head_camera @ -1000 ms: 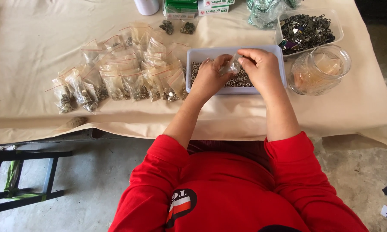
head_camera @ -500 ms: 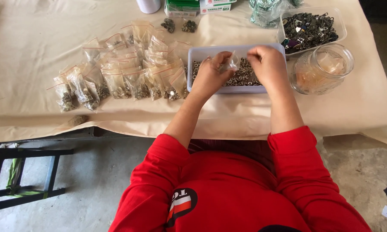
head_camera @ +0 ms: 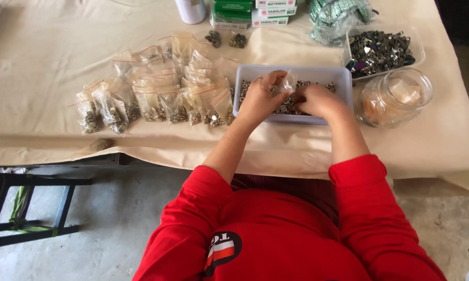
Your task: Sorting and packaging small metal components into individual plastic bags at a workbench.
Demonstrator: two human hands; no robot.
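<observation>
My left hand (head_camera: pixel 259 97) holds a small clear plastic bag (head_camera: pixel 287 82) above a pale blue rectangular tray (head_camera: pixel 344 83) filled with small metal nuts. My right hand (head_camera: pixel 318 100) is lowered into the tray, fingers curled among the nuts; whether it grips any is hidden. Both arms wear red sleeves pushed up to the elbows. The tray rests on a table covered with beige cloth (head_camera: pixel 47 57).
Several filled small bags (head_camera: pixel 156 96) lie in rows left of the tray. A glass jar (head_camera: pixel 396 96) stands to the right, with a clear tub of dark metal parts (head_camera: pixel 380 49) behind it. Boxes (head_camera: pixel 250 13) and a white can (head_camera: pixel 191 9) line the far edge.
My right hand has dropped from the bag's mouth down into the tray of nuts. My left hand keeps the bag raised in nearly the same place.
</observation>
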